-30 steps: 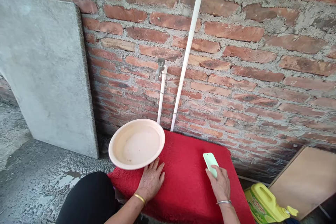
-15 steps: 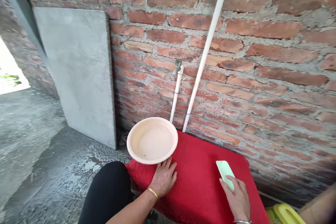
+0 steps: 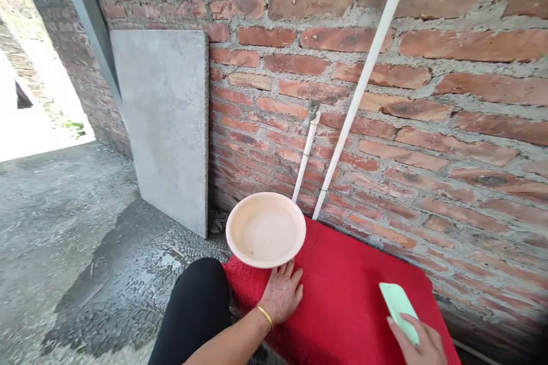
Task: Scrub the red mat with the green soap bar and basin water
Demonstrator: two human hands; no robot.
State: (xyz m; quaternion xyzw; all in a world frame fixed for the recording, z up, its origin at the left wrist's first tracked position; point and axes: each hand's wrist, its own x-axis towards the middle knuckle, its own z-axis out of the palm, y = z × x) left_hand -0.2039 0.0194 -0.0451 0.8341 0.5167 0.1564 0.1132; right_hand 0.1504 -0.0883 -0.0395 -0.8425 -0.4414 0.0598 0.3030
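A red cloth is spread over a low slab or bench. My left hand, with a gold bangle at the wrist, lies flat and open on it. Its fingertips reach the near rim of a pale pink basin; whether they touch it I cannot tell. The basin sits at the cloth's left end, with no visible contents. Toward the right, my right hand is closed around the lower part of a light green scrub brush. Its underside, facing the cloth, is hidden.
Behind the cloth rises a brick wall with a tap and a long white pipe. A grey slab leans at the left. Wet concrete floor lies beside my knee.
The view has swung left, so everything sits farther right in it. My right hand, with the brush, has come a little nearer to me. My left hand stays by the basin.
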